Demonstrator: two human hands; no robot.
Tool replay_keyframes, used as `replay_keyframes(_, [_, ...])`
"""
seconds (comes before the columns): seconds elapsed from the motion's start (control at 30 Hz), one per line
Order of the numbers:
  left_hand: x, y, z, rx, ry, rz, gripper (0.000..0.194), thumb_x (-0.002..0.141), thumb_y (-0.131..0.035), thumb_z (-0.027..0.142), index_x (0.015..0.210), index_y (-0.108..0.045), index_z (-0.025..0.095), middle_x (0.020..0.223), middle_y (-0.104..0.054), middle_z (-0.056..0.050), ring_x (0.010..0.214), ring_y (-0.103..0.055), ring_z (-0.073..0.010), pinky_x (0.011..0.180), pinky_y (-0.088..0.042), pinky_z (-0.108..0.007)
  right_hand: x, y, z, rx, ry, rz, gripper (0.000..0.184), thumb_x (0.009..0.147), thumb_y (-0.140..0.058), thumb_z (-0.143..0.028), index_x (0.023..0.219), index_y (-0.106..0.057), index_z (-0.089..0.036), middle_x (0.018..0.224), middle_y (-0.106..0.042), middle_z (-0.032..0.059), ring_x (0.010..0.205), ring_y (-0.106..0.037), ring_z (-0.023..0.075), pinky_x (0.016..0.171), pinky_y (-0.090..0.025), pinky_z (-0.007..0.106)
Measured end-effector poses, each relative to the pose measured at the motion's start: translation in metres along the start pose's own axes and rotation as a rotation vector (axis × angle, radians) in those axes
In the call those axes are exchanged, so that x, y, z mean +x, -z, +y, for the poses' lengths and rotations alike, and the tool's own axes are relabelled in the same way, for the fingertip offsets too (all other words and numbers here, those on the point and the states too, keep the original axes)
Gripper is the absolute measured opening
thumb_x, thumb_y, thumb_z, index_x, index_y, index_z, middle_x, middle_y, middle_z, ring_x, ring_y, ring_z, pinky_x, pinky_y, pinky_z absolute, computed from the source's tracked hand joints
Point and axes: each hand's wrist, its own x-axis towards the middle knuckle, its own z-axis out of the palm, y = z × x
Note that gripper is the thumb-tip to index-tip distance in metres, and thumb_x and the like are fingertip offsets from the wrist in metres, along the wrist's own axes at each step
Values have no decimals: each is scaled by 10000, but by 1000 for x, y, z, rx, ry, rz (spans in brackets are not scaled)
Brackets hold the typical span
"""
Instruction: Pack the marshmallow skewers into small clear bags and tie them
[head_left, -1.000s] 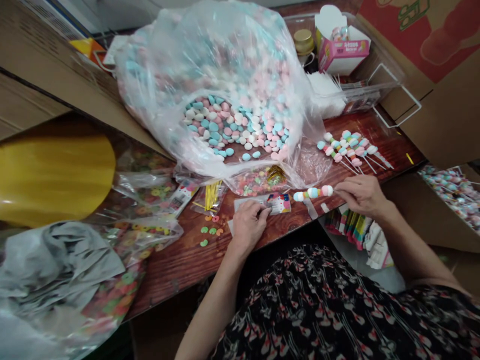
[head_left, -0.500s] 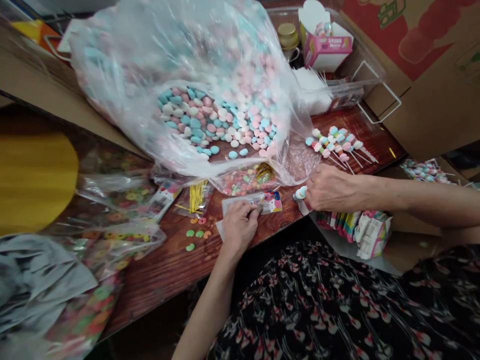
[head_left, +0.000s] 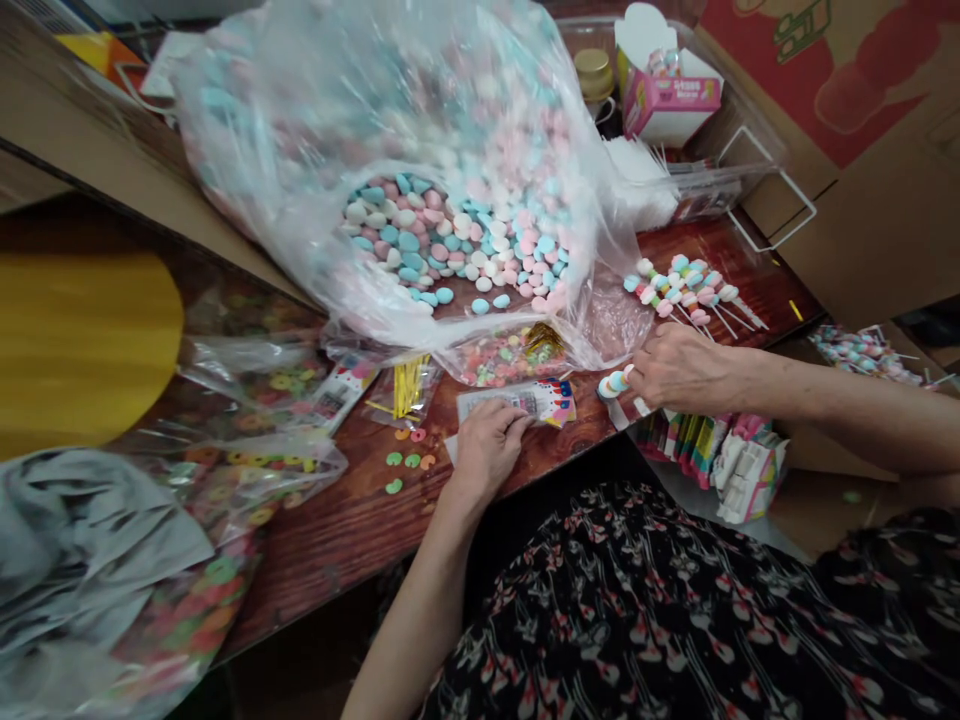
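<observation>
L hand (head_left: 486,450) pressed down on printed card (head_left: 510,403), fingers curled, loose gummy rings (head_left: 405,460) just beside it on wood-grain table (head_left: 337,530); big clear bag of pastel candies (head_left: 450,230) right behind. R hand (head_left: 679,368) pinching pastel candy skewer (head_left: 615,382) w/ fingertips, near row of candy skewers (head_left: 682,290).

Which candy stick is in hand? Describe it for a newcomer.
Start at the big clear bag of pink, blue and white candies on the wood-grain table. Below its right edge, the person's right hand pinches a stick of pastel candies. Unlike the similar sticks lying in a cluster beyond, it alone is held.
</observation>
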Motion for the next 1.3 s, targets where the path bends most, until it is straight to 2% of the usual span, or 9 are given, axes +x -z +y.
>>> replay_keyframes(0.17, [5, 3, 4, -117, 155, 27, 172, 795, -673, 300, 655, -680, 200, 700, -672, -12, 670, -597, -155, 643, -448, -280, -19, -23, 14, 57, -112, 179, 98, 814, -556, -130, 764, -628, -173, 730, -665, 49, 616, -511, 143, 592, -268, 308])
replay_keyframes(0.23, [5, 7, 4, -196, 233, 54, 169, 778, -676, 307, 653, -679, 194, 673, -669, 1, 627, -582, -140, 610, -440, -261, -31, -36, 17, 173, -217, 321, 105, 811, -547, -128, 743, -611, -176, 707, -652, 37, 618, -515, 140, 597, -291, 300])
replay_keyframes(0.4, [8, 12, 10, -372, 383, 88, 206, 745, -704, 338, 644, -676, 161, 587, -619, 17, 548, -515, -109, 542, -398, -229, -32, -63, -7, 889, -644, 943, 48, 871, -545, -217, 825, -545, -207, 720, -572, -13, 645, -515, 120, 635, -401, 260])
replay_keyframes(0.47, [11, 10, 14, -406, 408, 84, 218, 734, -714, 343, 636, -675, 153, 584, -616, 16, 548, -511, -106, 540, -393, -225, -12, -64, -30, 1187, -686, 1115, 80, 843, -589, -242, 869, -516, -222, 730, -546, -28, 659, -515, 116, 631, -415, 249])
replay_keyframes(0.6, [15, 3, 20, -413, 432, 93, 216, 742, -708, 346, 655, -687, 150, 601, -634, 4, 564, -526, -112, 550, -409, -225, 46, -60, -70, 1744, -545, 1084, 286, 778, -659, -267, 999, -479, -245, 653, -552, -72, 543, -486, 94, 529, -391, 219])
replay_keyframes(0.77, [9, -4, 18, -346, 364, 135, 222, 772, -683, 353, 651, -674, 166, 625, -641, -1, 590, -547, -124, 564, -428, -234, 89, -71, -86, 1890, -510, 1098, 384, 724, -730, -263, 1034, -504, -249, 735, -634, -54, 628, -584, 114, 594, -462, 234])
replay_keyframes(0.97, [2, -12, 17, -223, 310, 160, 197, 803, -676, 353, 699, -704, 188, 670, -665, -14, 652, -602, -154, 623, -465, -267, 96, -87, -88, 1835, -470, 1079, 413, 722, -721, -243, 1093, -539, -241, 892, -690, -13, 811, -662, 148, 757, -529, 284])
replay_keyframes(1.17, [0, -10, 23, 45, 105, 33, 137, 854, -644, 277, 789, -746, 215, 760, -690, -46, 760, -613, -187, 727, -472, -323, 90, -87, -88, 1980, -462, 930, 446, 688, -733, -248, 1089, -540, -219, 670, -621, -69, 570, -565, 100, 566, -465, 229])
replay_keyframes(1.3, [0, -8, 21, 44, 96, 28, 132, 840, -663, 266, 746, -731, 202, 731, -670, -41, 742, -604, -181, 705, -462, -312, 86, -86, -87, 2056, -480, 926, 475, 647, -739, -211, 1068, -518, -209, 612, -592, -95, 506, -495, 71, 524, -410, 201])
